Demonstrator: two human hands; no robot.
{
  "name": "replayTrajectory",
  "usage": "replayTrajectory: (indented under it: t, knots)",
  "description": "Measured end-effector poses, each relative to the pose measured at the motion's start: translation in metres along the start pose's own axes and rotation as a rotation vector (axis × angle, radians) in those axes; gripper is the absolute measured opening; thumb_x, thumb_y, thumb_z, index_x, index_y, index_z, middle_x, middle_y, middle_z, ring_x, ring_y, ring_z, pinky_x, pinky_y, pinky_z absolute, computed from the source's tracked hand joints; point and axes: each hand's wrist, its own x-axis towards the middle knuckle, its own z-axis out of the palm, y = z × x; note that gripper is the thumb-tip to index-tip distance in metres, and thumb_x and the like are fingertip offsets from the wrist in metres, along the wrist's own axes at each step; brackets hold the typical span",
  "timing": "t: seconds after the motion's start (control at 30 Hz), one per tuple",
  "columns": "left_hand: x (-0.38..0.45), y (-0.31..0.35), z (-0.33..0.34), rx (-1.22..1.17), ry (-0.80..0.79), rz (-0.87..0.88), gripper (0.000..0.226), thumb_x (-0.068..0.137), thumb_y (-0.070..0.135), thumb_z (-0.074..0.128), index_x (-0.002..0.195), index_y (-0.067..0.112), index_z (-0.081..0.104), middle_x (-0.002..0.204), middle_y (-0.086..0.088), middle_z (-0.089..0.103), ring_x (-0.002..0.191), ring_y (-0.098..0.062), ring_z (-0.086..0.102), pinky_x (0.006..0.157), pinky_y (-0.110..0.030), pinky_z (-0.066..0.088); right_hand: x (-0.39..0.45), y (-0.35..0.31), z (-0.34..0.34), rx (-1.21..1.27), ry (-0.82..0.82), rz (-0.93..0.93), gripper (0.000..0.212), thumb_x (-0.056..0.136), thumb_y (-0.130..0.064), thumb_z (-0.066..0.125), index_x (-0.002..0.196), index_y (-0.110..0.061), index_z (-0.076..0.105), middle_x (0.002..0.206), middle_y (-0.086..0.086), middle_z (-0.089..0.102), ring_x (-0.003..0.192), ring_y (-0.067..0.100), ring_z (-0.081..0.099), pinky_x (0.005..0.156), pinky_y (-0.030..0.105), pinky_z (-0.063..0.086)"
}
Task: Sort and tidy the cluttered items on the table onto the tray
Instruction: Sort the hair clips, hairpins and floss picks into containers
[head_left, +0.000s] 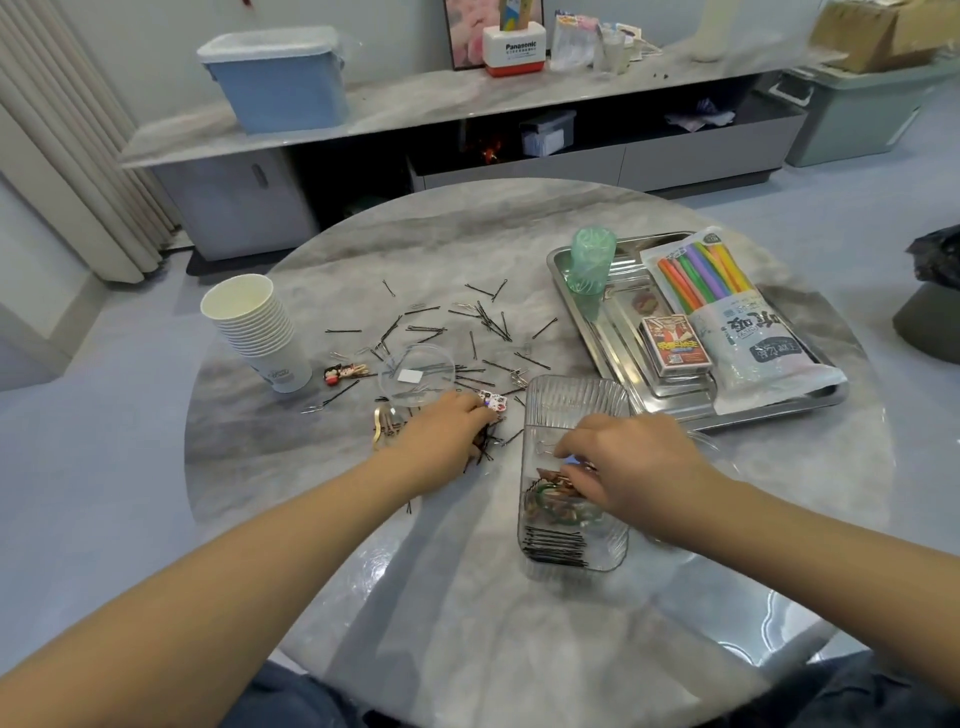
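**Head view: sorting hair accessories at the round surface**

I am curling my left grip (441, 431) over dark hairpins (485, 449) on the marble surface (467, 597). My right grip (631, 467) is pinching a small clip inside the clear organizer box (571, 478). The steel tray (691, 332) is lying far right, holding a straw packet (737, 322), card box (675, 345) and green cup (592, 270).

Scattered hairpins (470, 332) between cups (257, 330), tray (576, 291)

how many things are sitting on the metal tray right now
3 that I can tell on the metal tray: a green cup at its far left corner, a card box mid-tray, a straw pack along its right side. Smaller bits may be hidden.
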Motion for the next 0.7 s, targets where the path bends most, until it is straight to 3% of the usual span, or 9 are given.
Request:
replayTrajectory:
  t: [0.1,0.2,0.27,0.37,0.5,0.6,0.7]
  knots:
    - [-0.001,-0.001,-0.004,0.009,0.014,-0.011,0.038,0.085,0.017,0.060,0.122,0.013,0.055,0.119,-0.006,0.049,0.112,-0.024,0.044,0.083,-0.036,0.044,0.000,-0.001,-0.002,0.070,0.087,-0.005,0.033,0.098,-0.042,0.036,0.126,-0.036,0.051,0.120,-0.014,0.056,0.099,0.014,0.061,0.067,0.025,0.036]
    - [-0.008,-0.005,-0.013,-0.110,0.037,-0.069,0.018,0.081,0.013,0.062,0.098,0.015,0.058,0.106,-0.002,0.052,0.100,-0.021,0.052,0.074,-0.033,0.045,0.004,-0.007,-0.008,0.196,0.171,0.006,0.031,0.095,-0.039,0.043,0.123,-0.034,0.055,0.110,-0.014,0.058,0.095,0.013,0.060,0.071,0.026,0.041]
    - [-0.013,-0.010,-0.023,-0.279,0.077,-0.120,0.010,0.078,0.007,0.063,0.081,0.015,0.060,0.089,0.002,0.058,0.086,-0.018,0.058,0.067,-0.025,0.045,0.011,-0.009,-0.009,0.286,0.219,0.012,0.028,0.093,-0.035,0.050,0.119,-0.031,0.060,0.103,-0.013,0.059,0.089,0.011,0.059,0.074,0.027,0.043]
    - [-0.020,-0.012,-0.047,-0.685,0.181,-0.224,0.016,0.074,0.013,0.077,0.069,0.020,0.063,0.063,0.011,0.061,0.059,0.002,0.056,0.052,-0.008,0.040,0.027,-0.011,-0.009,0.375,0.267,0.020,0.033,0.089,-0.037,0.057,0.121,-0.026,0.060,0.103,-0.010,0.059,0.081,0.004,0.046,0.076,0.023,0.039]
    - [-0.025,-0.007,-0.077,-1.257,0.260,-0.184,0.013,0.074,0.011,0.077,0.075,0.014,0.064,0.061,0.003,0.067,0.056,-0.006,0.061,0.056,-0.016,0.051,0.053,-0.012,-0.009,0.406,0.232,0.023,0.045,0.086,-0.047,0.058,0.125,-0.023,0.058,0.104,-0.008,0.063,0.101,0.012,0.048,0.086,0.029,0.040]
    - [-0.021,-0.003,-0.084,-1.481,0.229,-0.119,0.009,0.077,0.003,0.071,0.078,0.009,0.064,0.068,-0.004,0.071,0.065,-0.013,0.068,0.061,-0.019,0.054,0.068,-0.010,-0.010,0.476,0.269,0.095,0.024,0.086,-0.042,0.061,0.087,-0.018,0.064,0.071,-0.008,0.057,0.073,0.013,0.048,0.060,0.030,0.036]
    - [-0.007,-0.010,-0.074,-1.419,0.233,-0.176,0.009,0.087,0.012,0.063,0.089,0.019,0.068,0.084,-0.003,0.073,0.072,-0.008,0.068,0.064,-0.019,0.053,0.075,-0.004,-0.007,0.565,0.286,0.178,0.022,0.086,-0.035,0.061,0.075,-0.016,0.063,0.061,-0.005,0.056,0.057,0.009,0.047,0.048,0.025,0.029]
